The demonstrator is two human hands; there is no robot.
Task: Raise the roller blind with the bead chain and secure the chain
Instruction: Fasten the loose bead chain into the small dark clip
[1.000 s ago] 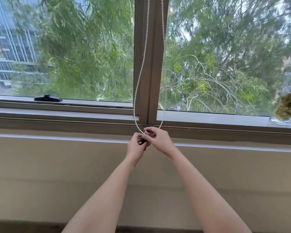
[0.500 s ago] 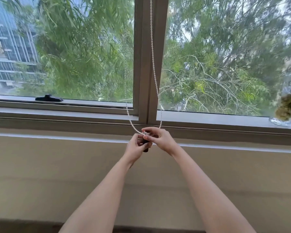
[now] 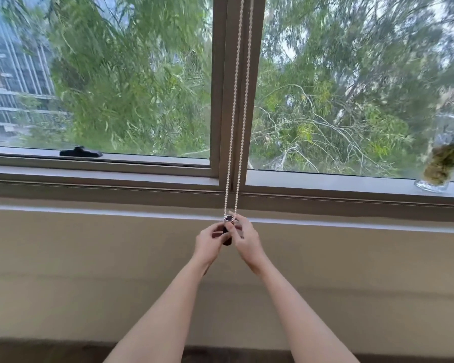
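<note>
A white bead chain [image 3: 235,113] hangs in two nearly straight, taut strands down the brown window mullion [image 3: 220,87]. Its lower loop runs into a small dark chain holder [image 3: 228,231] on the wall just below the sill. My left hand [image 3: 210,243] pinches the holder from the left. From the right, my right hand [image 3: 247,241] has its fingertips on the holder's top and on the loop of chain. The roller blind itself is out of view above the frame.
A black window latch [image 3: 80,152] lies on the left sash rail. At the far right of the grey sill [image 3: 325,183] stands a glass jar with a plant [image 3: 439,170]. Beige wall [image 3: 89,271] fills the space below.
The chain hung in a slack, bowed loop before; now both strands are pulled straight and close together. Both hands have moved a little lower on the holder.
</note>
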